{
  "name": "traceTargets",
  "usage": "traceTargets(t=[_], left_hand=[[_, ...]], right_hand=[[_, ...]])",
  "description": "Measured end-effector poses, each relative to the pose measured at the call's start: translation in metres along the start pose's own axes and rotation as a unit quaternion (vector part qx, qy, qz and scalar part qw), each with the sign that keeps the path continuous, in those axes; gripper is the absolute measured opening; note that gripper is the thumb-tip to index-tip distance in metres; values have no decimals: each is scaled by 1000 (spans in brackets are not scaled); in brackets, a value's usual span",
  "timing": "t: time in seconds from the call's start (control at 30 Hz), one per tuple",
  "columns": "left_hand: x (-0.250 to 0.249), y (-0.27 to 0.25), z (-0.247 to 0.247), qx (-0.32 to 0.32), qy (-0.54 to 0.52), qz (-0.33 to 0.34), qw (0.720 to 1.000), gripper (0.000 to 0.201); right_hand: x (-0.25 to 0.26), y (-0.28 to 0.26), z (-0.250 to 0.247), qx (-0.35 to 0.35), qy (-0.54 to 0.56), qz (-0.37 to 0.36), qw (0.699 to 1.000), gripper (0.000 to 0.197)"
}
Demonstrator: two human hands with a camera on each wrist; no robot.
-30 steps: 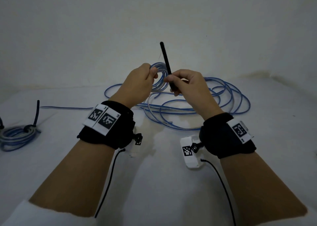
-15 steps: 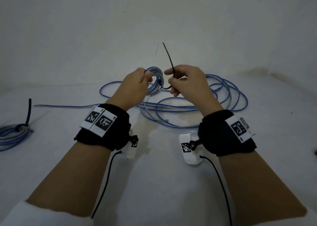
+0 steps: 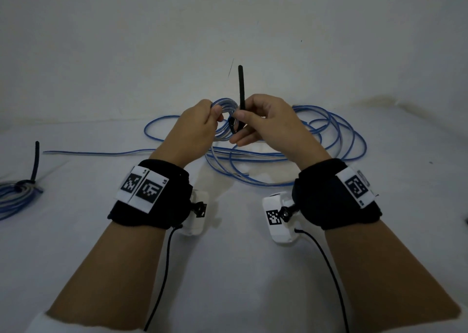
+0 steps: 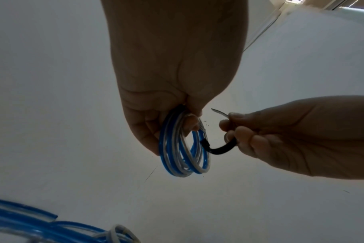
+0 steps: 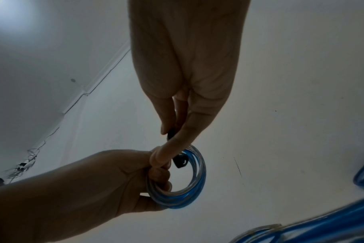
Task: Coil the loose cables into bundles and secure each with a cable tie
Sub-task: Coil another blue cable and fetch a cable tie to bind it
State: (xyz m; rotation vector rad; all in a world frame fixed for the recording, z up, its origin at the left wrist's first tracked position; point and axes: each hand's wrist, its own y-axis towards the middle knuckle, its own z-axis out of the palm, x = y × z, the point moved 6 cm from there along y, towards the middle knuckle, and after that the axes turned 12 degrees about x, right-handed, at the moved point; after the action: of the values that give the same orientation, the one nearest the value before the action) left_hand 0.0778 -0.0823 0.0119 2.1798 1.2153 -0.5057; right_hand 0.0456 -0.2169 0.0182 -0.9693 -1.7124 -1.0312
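Note:
My left hand (image 3: 202,120) grips a small coil of blue-and-clear cable (image 3: 225,105), held up above the white surface; the coil (image 4: 183,152) hangs from its curled fingers. My right hand (image 3: 263,120) pinches a black cable tie (image 3: 240,87) whose tail stands upright. The tie's lower end (image 4: 218,148) curves toward the coil's right side, its head (image 5: 180,162) just inside the ring. Whether the tie passes round the strands I cannot tell. The right hand (image 5: 177,125) holds the tie between thumb and fingers.
Loose loops of blue cable (image 3: 329,140) lie on the white surface (image 3: 228,269) behind and under my hands, one strand (image 3: 96,153) running left. A coiled bundle with a black tie (image 3: 22,188) lies at the far left. A pale wall rises behind.
The tie's tail has swung from leaning left to standing upright, and its lower end has come closer to the coil. Both hands stay raised in about the same place.

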Motion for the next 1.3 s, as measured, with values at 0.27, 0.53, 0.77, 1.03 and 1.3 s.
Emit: traceTargets(t=[0.27,0.53,0.77,1.03,1.3], left_hand=[[-5,-1,1,3,21,5,1000,30],[-11,-1,-1,22,0,1,1000,30],[-12,-1,5,48,12,-1,999,30],[-12,-4,-2,6,-20,2,1000,29],[-11,-4,0,8,-81,-12,997,13]], right_hand=[[1,1,8,2,15,-24,1000,18],[3,-1,10,15,-21,-49,998,18],[6,0,-1,-16,-41,-86,995,16],[10,-2,-2,-27,-11,-110,994,21],[10,-3,-3,-37,-16,-127,991,19]])
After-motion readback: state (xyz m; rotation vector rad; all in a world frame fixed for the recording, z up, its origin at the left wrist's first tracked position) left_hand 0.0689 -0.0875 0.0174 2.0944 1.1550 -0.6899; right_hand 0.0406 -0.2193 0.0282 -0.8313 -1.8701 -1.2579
